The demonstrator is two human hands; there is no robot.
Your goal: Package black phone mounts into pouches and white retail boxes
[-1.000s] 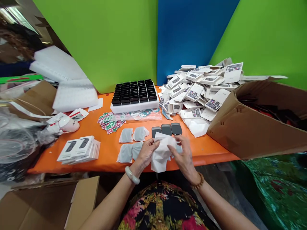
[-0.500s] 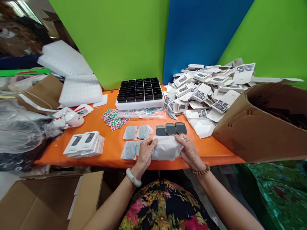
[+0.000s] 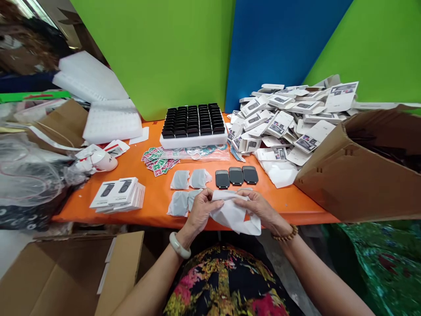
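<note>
Thin white soft pouches (image 3: 230,216), loosely bunched, are held between my two hands above the table's front edge. My left hand (image 3: 201,210) pinches their left end between thumb and fingers. On the other side, my right hand (image 3: 259,208) has its thumb and fingers closed on the upper right part, and a loose flap droops below. Just beyond my hands lie three flat black devices (image 3: 236,175) in a row; things nearer are mostly covered by my hands. Left of them, several similar dark pieces sit inside white pouches (image 3: 180,180), one partly behind my left hand.
A white foam tray (image 3: 194,141) of upright black devices stands at the back. Printed cards (image 3: 159,163) lie before it. Small white boxes (image 3: 120,193) are stacked left; many open ones (image 3: 279,123) pile up right, beside a large carton (image 3: 325,184). Another carton (image 3: 121,272) stands below left.
The white pouch material, stretched flat between my hands before, is now bunched with a flap hanging down. My hands have shifted slightly, and my right fingers have moved inward over it.
</note>
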